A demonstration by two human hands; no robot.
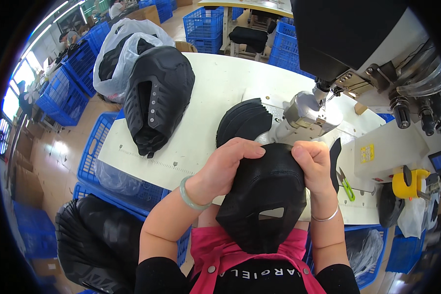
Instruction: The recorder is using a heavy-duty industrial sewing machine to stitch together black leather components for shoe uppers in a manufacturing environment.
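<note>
A black shoe upper (269, 183) with a small opening hangs between my hands, just above the table's front edge. My left hand (225, 164), with a pale green bangle at its wrist, pinches the upper's far left edge, thumb on top. On the far right edge, my right hand (314, 165) grips it the same way; a thin silver bangle circles that wrist. Fingers under the upper are hidden. Just beyond lies a fanned stack of curved black pieces (245, 122), beside the sewing machine's metal post (304, 117).
Stacked black uppers (159, 93) sit on the white table (208, 78) at left, by a plastic bag (110, 73). Green-handled thread snips (347, 188) lie right of my right hand. The machine head (348, 39) overhangs the far right. Blue crates (95, 147) line the floor.
</note>
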